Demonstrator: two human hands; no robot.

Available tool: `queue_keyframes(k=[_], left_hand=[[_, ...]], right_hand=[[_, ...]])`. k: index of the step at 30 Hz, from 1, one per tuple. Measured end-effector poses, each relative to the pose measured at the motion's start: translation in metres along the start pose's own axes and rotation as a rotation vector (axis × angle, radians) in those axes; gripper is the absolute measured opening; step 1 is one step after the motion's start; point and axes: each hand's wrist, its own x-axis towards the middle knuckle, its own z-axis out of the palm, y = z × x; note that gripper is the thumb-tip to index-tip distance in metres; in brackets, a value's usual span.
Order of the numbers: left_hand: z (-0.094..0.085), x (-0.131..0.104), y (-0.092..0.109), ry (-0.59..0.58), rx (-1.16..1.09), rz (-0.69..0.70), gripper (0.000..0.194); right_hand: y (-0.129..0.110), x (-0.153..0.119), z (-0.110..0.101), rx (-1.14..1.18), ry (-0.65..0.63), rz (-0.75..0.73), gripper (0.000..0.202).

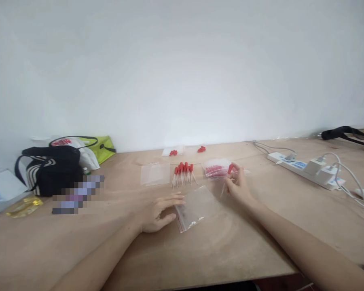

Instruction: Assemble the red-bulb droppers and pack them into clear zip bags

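Note:
My right hand [237, 184] pinches a dropper with a red bulb [231, 168]; its thin clear tube slants down toward the table. Fingers apart, my left hand [162, 212] rests at the left edge of a clear zip bag [197, 208] that lies flat and looks empty. Beyond the bag, several red-topped droppers [184, 174] lie in a row, bulbs pointing away from me. Right of them is a zip bag of red pieces [216, 169], partly behind my right hand. Flat translucent bags [155, 173] lie left of the row.
Two small piles of red pieces [173, 153] lie near the wall. At right are a white power strip [303, 167] with plugs and cables, and a black object [346, 133]. A black bag [56, 169], a green bag [105, 148] and a blurred-out item [79, 194] stand left.

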Motion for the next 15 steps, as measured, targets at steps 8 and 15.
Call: queue_keyframes(k=[8, 15], left_hand=[[0.028, -0.009, 0.03, 0.145, 0.166, -0.135, 0.027], [0.002, 0.018, 0.02, -0.149, 0.09, 0.14, 0.034]], right_hand=[[0.005, 0.0, 0.002, -0.058, -0.061, -0.021, 0.06], [0.014, 0.008, 0.0, -0.026, -0.027, -0.029, 0.056]])
